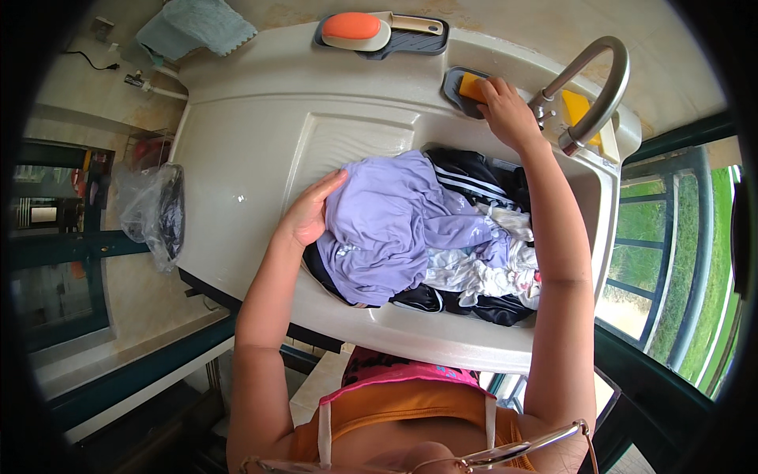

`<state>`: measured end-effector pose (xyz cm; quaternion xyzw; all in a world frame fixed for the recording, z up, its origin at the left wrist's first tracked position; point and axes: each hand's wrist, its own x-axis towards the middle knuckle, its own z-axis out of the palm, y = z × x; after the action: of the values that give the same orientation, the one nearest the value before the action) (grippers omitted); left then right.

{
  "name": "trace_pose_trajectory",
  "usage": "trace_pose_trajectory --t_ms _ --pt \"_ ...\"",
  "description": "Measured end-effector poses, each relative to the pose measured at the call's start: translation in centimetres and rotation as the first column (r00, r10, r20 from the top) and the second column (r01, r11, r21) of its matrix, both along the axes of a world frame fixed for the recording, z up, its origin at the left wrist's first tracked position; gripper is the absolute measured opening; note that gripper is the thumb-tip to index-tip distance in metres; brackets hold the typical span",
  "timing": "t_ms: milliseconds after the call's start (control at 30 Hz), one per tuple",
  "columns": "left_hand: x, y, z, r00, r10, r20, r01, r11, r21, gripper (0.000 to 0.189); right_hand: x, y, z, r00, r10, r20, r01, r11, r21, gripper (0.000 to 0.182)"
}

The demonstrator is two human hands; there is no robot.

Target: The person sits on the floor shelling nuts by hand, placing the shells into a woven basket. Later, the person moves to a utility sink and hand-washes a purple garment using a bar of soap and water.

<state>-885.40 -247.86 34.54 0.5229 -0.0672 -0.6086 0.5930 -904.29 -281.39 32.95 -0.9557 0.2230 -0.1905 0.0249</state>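
Note:
Bunched over the washboard side of the laundry sink [237, 142] is a lilac garment [379, 219]. My left hand [314, 207] rests flat along its left edge, fingers extended and not closed around the cloth. At the back of the basin, my right hand [509, 112] has its thumb and fingertips on a yellow bar of soap [472, 87], which sits in a dark grey soap dish [455, 83]. Black clothing with white stripes [474, 178] and a white patterned garment [462, 272] fill the basin to the right of the lilac cloth.
A metal gooseneck faucet [622, 77] arches beside my right forearm, with another yellow block [574, 112] behind it. An orange-topped scrub brush [352, 26] lies on a grey tray [423, 42]. A light blue cloth [198, 26] hangs back left; a plastic bag [157, 213] hangs left.

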Motion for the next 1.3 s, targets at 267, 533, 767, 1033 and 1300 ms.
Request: trace_pose_trajectory --t_ms 267,533,767,1033,1300 --pt "-1.2 -0.7 1.5 1.0 0.003 0.022 0.0 0.989 -0.147 0.05 0.7 -1.3 -0.3 0.991 -0.058 -0.117 0.039 0.987 -0.154 0.049" --pt "-2.0 -1.6 1.9 0.996 0.074 0.05 -0.072 0.996 -0.043 0.044 1.9 2.9 2.4 0.993 -0.115 -0.018 0.113 0.99 -0.09 0.055" --pt "-3.3 -2.4 1.0 0.993 0.121 0.001 -0.12 0.986 -0.119 0.041 3.0 20.0 2.3 0.978 0.127 0.167 -0.164 0.959 0.229 0.06" --pt "-4.0 -2.6 0.6 0.976 0.213 0.045 -0.203 0.965 -0.165 0.035 3.6 20.8 1.4 0.991 0.063 0.122 -0.1 0.94 0.326 0.057" --pt "-4.5 -1.9 0.3 0.972 0.222 0.076 -0.207 0.963 -0.175 0.035 3.5 19.6 -0.7 0.976 -0.041 0.212 -0.009 0.973 0.231 0.066"
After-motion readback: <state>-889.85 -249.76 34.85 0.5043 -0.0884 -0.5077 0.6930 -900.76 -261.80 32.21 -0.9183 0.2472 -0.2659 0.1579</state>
